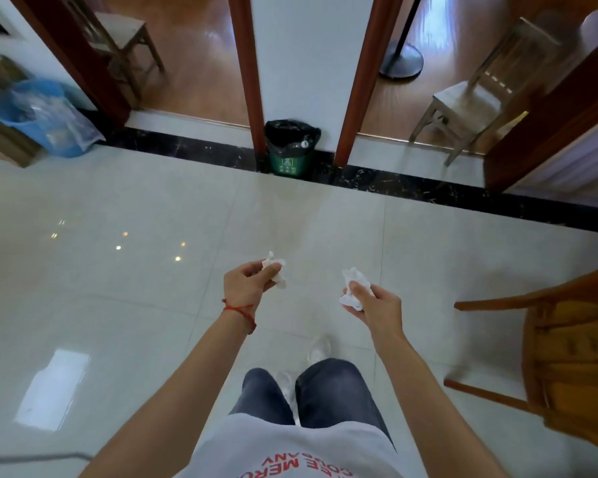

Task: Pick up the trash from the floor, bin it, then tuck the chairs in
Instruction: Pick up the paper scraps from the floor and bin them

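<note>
Two crumpled white tissues, one per hand, both held out over the pale tiled floor (152,208). The left hand (244,288) has its fingers curled round the first tissue wad (274,269), with a red string bracelet (240,310) on that wrist. The right hand (377,305) pinches the second tissue wad (353,288) between thumb and fingers. Straight ahead, well apart from the hands, there's a small green bin (288,151) with a black liner, sitting against the white wall strip between two reddish door frames. Off to the left is a blue bin (32,119) with a clear bag in it. An orange wooden chair (567,350) is near the right arm at the frame's right edge. Two paler wooden chairs stand on the brown floor past the doorways, one at the right (477,94) and one at the upper left (121,39). Jeans and white shoes show below
</note>
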### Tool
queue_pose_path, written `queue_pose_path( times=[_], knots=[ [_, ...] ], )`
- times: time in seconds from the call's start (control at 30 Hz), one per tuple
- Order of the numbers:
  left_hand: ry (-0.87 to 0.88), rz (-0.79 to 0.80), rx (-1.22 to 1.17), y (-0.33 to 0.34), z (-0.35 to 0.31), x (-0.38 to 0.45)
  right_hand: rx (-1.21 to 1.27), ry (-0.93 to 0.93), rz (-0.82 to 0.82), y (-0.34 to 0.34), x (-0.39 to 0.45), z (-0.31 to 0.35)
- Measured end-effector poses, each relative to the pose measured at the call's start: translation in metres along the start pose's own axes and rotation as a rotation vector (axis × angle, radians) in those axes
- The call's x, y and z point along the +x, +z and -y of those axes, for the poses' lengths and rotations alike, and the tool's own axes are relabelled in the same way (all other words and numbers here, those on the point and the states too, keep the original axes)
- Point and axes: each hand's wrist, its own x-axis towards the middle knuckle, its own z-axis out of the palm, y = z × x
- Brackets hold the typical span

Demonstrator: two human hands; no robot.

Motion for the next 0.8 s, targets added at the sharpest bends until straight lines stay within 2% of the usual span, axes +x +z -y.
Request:
queue_pose_path(
  times=[0.23, 0.5, 0.8],
  knots=[
    [-0.012, -0.026, -0.007, 0.059, -0.050, 0.107, 0.066, 0.034, 0.028, 0.045, 0.109, 0.086],
    [0.015, -0.082, -0.068, 0.121, -0.143, 0.212, 0.131, 0.075, 0.090, 0.101, 0.215, 0.208],
    [-0.044, -0.082, -0.065, 0.161, -0.204, 0.346, 0.108, 0.108, 0.081, 0.179, 0.316, 0.281]
  ],
)
